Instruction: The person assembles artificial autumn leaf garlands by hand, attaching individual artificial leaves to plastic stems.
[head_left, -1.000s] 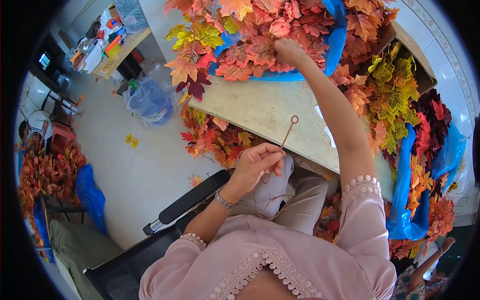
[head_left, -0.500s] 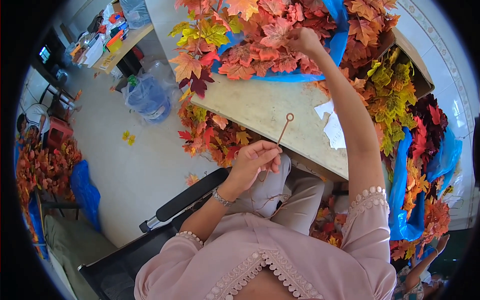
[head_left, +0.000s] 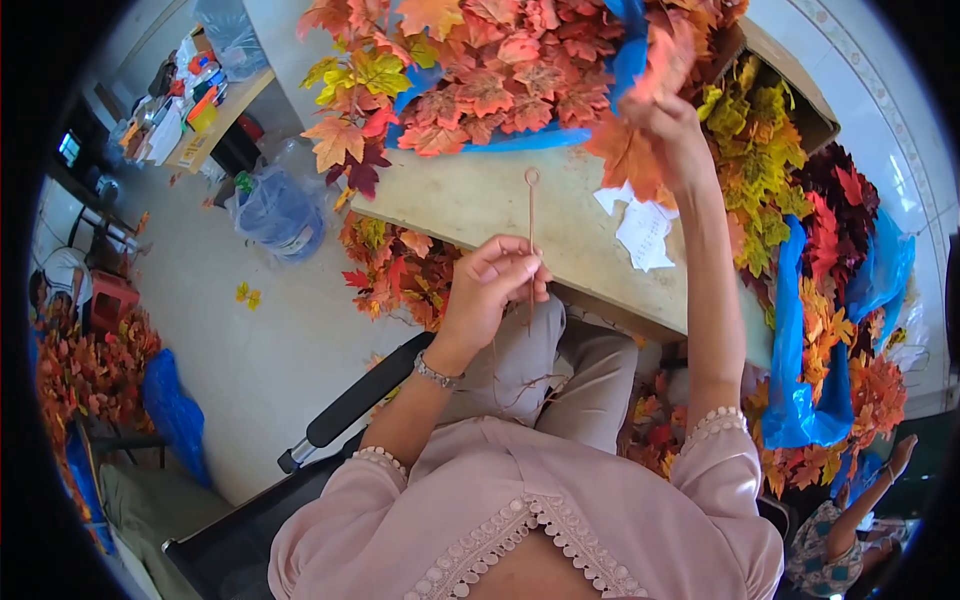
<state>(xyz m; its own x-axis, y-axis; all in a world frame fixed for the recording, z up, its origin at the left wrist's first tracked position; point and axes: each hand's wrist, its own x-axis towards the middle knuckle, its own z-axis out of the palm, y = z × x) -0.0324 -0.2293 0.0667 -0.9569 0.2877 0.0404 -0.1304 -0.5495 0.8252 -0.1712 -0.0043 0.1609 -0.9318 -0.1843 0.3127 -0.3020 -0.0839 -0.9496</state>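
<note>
My left hand [head_left: 497, 293] is pinching a thin stick [head_left: 531, 215] near the table [head_left: 440, 195] edge, right hand [head_left: 680, 145] holding orange leaves [head_left: 628, 158], with bare table showing between.

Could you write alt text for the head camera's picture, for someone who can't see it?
A seated person's left grip holds a thin brown rod with a looped top, while the right grip holds blurred orange leaves at a pale table. Beyond, coral-red leaves lie on blue plastic.
</note>
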